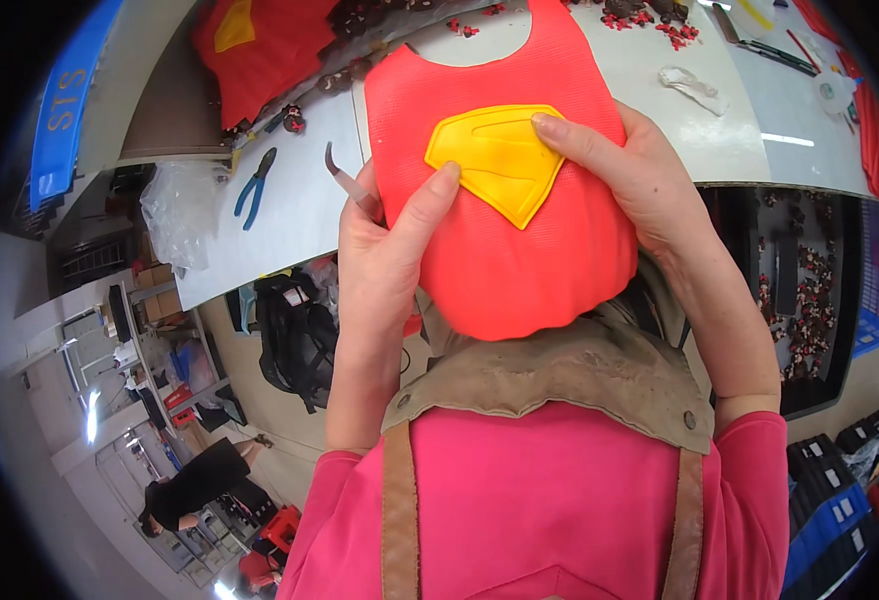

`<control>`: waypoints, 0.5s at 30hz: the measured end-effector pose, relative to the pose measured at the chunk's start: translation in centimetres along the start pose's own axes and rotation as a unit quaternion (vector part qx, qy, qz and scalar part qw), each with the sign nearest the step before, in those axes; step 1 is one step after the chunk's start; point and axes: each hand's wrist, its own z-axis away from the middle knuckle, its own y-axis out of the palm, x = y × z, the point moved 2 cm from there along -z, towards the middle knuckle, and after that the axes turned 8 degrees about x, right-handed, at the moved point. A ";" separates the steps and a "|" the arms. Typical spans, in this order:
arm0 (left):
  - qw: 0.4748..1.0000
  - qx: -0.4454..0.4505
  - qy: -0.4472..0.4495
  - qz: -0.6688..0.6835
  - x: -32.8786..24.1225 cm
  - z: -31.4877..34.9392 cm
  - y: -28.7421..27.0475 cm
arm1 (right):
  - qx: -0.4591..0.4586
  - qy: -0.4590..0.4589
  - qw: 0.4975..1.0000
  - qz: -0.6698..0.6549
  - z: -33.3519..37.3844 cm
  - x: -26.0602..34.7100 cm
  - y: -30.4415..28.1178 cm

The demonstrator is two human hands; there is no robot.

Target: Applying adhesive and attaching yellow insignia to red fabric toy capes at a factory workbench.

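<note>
Between my two hands hangs a red toy cape (500, 270), soft-looking, with a rounded neck cutout at the top and a raised yellow shield-shaped emblem (505, 155) in its middle. My left hand (385, 245) grips the left side, its thumb at the emblem's lower left edge. A slim tool with a curved metal tip (343, 180) also sticks out from that hand; its other end is hidden. On the right, my right hand (650, 175) pinches the cape, the thumb resting on the emblem's upper right corner and the fingers behind the sheet.
Blue-handled pliers (253, 190) and a clear plastic bag (180, 215) lie on the white table (290, 225). Another red cape (270, 60) is at the far left. Small red and dark pieces (675, 35) and crumpled tissue (693, 88) lie far right; a dark tray (810, 390) of parts stands nearer.
</note>
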 end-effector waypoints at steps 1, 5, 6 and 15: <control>1.000 -0.001 0.000 0.000 0.1 -0.1 0.0 | 0.000 0.001 1.000 0.000 -0.1 0.0 0.0; 0.999 -0.016 -0.025 0.043 0.3 -0.5 -0.2 | 0.006 0.020 1.000 -0.003 -0.2 0.1 -0.5; 0.998 -0.021 -0.032 0.052 0.3 -0.6 -0.3 | 0.015 0.025 0.999 -0.017 -0.2 0.1 -0.6; 0.999 -0.031 -0.026 0.020 0.1 -0.5 -0.3 | 0.045 0.019 0.999 -0.018 0.2 0.3 0.0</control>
